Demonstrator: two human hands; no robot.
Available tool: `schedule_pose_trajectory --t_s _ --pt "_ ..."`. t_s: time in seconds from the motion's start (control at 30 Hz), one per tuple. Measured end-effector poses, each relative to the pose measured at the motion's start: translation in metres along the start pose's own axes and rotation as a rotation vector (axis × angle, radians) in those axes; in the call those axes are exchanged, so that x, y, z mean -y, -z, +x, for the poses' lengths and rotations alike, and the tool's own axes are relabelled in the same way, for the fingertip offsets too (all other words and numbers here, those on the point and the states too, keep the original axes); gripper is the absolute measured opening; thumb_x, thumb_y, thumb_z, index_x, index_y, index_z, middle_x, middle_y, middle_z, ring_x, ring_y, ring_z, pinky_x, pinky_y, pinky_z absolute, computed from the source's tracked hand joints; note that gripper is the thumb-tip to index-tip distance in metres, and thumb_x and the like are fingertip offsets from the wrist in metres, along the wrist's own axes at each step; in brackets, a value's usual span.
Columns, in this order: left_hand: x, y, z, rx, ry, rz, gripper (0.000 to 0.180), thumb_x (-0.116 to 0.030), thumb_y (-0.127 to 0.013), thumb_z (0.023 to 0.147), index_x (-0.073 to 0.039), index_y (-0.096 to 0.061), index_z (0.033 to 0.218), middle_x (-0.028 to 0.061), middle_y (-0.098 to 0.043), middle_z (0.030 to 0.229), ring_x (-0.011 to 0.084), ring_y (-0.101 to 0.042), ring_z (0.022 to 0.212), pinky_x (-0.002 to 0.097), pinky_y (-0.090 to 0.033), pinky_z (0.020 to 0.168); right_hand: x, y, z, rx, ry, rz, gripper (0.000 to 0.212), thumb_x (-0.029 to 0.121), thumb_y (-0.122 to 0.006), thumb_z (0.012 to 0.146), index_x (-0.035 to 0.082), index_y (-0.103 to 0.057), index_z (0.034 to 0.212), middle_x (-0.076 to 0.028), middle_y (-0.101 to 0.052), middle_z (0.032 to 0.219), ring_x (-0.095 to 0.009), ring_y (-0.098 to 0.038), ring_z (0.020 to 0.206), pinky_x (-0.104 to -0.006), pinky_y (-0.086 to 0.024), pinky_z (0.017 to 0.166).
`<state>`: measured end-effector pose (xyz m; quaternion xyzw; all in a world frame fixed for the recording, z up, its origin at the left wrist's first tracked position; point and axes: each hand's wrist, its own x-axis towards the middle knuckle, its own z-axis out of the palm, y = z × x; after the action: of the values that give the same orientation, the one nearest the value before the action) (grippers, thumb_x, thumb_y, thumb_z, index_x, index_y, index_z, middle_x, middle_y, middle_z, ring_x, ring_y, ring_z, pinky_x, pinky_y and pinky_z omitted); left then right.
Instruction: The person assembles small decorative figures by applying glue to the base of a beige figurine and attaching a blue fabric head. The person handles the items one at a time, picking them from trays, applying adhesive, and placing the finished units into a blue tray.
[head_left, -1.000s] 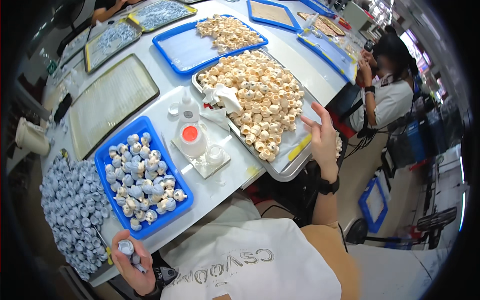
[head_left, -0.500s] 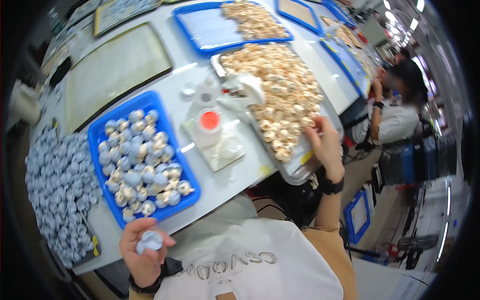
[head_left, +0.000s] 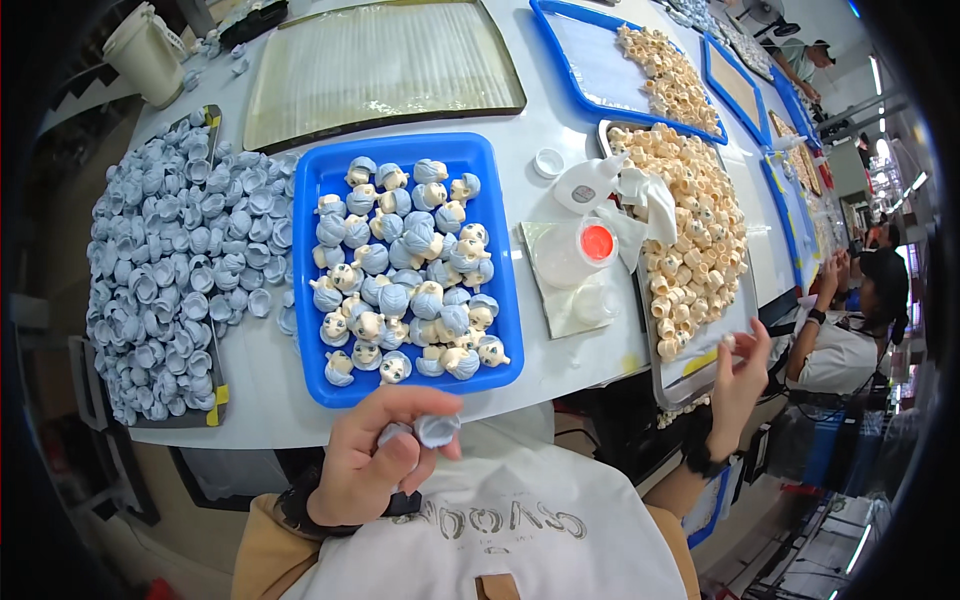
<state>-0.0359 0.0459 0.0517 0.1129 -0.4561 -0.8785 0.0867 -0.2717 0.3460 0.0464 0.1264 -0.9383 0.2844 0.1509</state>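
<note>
My left hand [head_left: 365, 455] is closed on a hollow blue-grey doll hair piece [head_left: 437, 430], held between thumb and fingers. Another blue-grey bit shows beside it in the grip. Above this hand lies a blue tray [head_left: 511, 300] of small doll heads, pale faces with blue-grey hair. My right hand [head_left: 745, 385] is raised beside the near end of a metal tray [head_left: 667, 385] heaped with cream doll face pieces [head_left: 695, 235]. Its fingers are curled, with a small pale thing at the thumb tip that I cannot make out.
Loose blue-grey hair pieces [head_left: 165, 270] are heaped at the left. Between the trays stand a red-topped jar [head_left: 560, 255], a white bottle [head_left: 585, 185] and a crumpled white cloth [head_left: 650, 205]. Further blue trays [head_left: 590, 95] lie behind. A co-worker [head_left: 850, 345] sits at the right.
My view has swung, so the trays appear shifted. My right hand has lifted off the cream pieces and drawn back. My left hand still holds a hair piece, now turned to show its hollow.
</note>
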Motion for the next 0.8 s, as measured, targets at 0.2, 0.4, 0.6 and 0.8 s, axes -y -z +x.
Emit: schedule_pose_trajectory --t_s 0.2,0.4,0.6,0.8 --pt "0.002 -0.006 0.003 0.146 0.175 0.149 0.032 -0.021 -0.041 0.095 0.000 -0.049 0.118 0.0038 -0.057 0.079 0.0027 -0.041 0.055 0.0180 -0.035 0.051 0.129 -0.015 -0.037 0.517 0.767 0.956 0.024 -0.003 -0.066 0.067 -0.002 -0.063 0.091 -0.015 -0.062 0.095 -0.025 -0.060 0.078 -0.0324 -0.048 0.066" --pt "-0.001 -0.005 -0.004 0.145 0.270 0.077 0.035 -0.019 -0.041 0.094 0.000 -0.047 0.122 -0.0006 -0.053 0.075 0.0023 -0.042 0.057 0.0184 -0.035 0.052 0.176 -0.058 -0.062 0.460 0.736 1.024 0.027 -0.001 -0.072 0.063 0.004 -0.065 0.088 -0.012 -0.060 0.091 -0.024 -0.056 0.076 -0.0296 -0.045 0.065" --pt "0.000 -0.002 -0.001 0.136 0.356 0.078 0.032 -0.019 -0.047 0.092 0.000 -0.050 0.117 0.0002 -0.056 0.081 0.0030 -0.047 0.065 0.0190 -0.039 0.057 0.171 -0.063 -0.066 0.551 0.639 1.007 0.028 0.005 -0.078 0.063 0.005 -0.066 0.087 -0.008 -0.056 0.088 -0.019 -0.053 0.074 -0.0289 -0.043 0.062" --pt "-0.009 -0.004 0.002 0.092 0.417 0.129 0.022 -0.013 -0.052 0.088 0.001 -0.055 0.106 0.0012 -0.058 0.090 0.0051 -0.053 0.075 0.0209 -0.043 0.065 0.165 -0.061 -0.050 0.737 0.790 1.018 0.031 0.008 -0.072 0.070 0.001 -0.066 0.099 -0.012 -0.058 0.096 -0.022 -0.056 0.076 -0.0300 -0.046 0.067"
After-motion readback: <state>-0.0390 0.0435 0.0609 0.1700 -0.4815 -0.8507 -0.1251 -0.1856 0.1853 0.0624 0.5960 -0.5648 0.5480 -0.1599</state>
